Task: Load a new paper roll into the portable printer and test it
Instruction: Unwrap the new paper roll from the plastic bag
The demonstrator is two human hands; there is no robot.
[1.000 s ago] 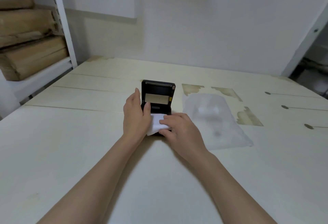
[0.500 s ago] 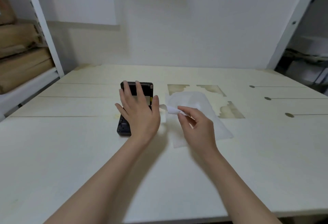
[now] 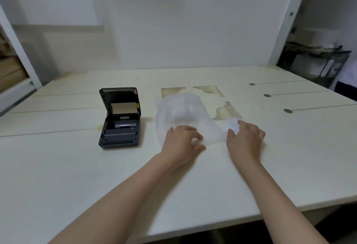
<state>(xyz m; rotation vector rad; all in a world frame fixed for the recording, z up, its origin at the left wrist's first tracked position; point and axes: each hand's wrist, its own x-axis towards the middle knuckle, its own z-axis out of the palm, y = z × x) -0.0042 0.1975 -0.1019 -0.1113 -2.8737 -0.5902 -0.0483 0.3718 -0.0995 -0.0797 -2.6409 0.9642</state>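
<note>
1. Starting at the left: one printer (image 3: pixel 120 120) sits on the desk (image 3: pixel 58 166), lid up, bay looking empty.
2. One clear plastic bag (image 3: pixel 185 116) lies just right of it; the pale lump inside is probably the new roll. Light, slippery stuff, so pinch the bag's near edge.
3. Left hand (image 3: pixel 182 141) rests on that edge, fingers loosely spread, gripping nothing.
4. Right hand (image 3: pixel 246 139) touches one small white scrap (image 3: pixel 232 125); can't tell if it's pinched.

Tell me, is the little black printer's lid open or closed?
Open. The small black portable printer has its lid tipped up at the back, so you can see down into the paper compartment.
</note>
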